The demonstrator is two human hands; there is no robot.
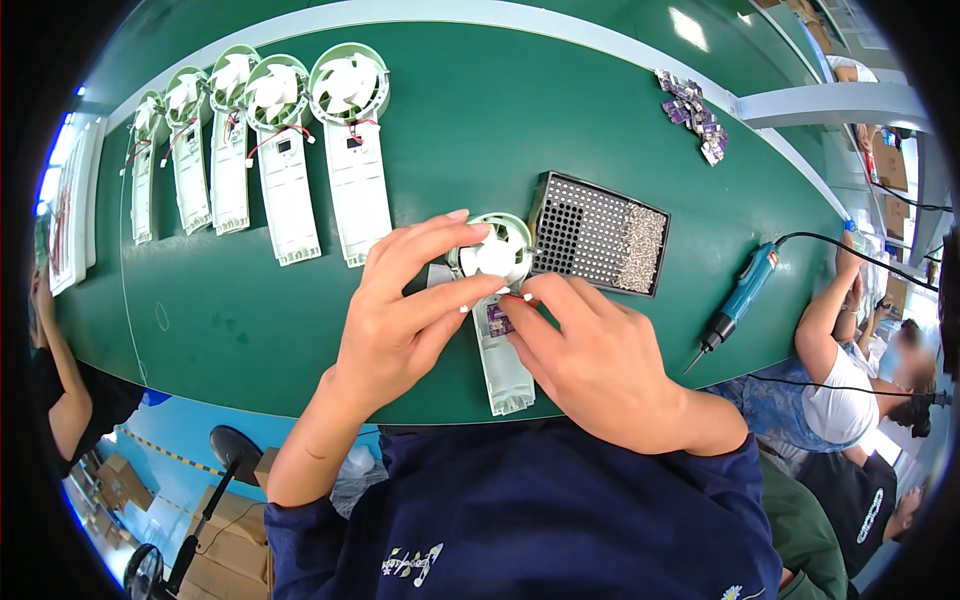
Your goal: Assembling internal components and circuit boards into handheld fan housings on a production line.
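In front of me on the green table lies an open handheld fan housing, with a round pale-green fan head (497,248) and a whitish handle shell (506,378). A small purple circuit board (499,320) sits in the upper handle. My left hand (408,300) is closed around the fan head's left side, its fingertips resting on the head and near the handle's top. My right hand (600,355) is closed beside the board, thumb and forefinger at a short red wire (515,295). The wire's end is partly hidden by the fingertips.
Several similar open fans (352,150) stand in a row at the far left. A black tray (600,232) of small screws is just beyond my right hand. A teal electric screwdriver (742,295) lies farther right, and purple circuit boards (692,112) are piled far right. Other people sit at both sides.
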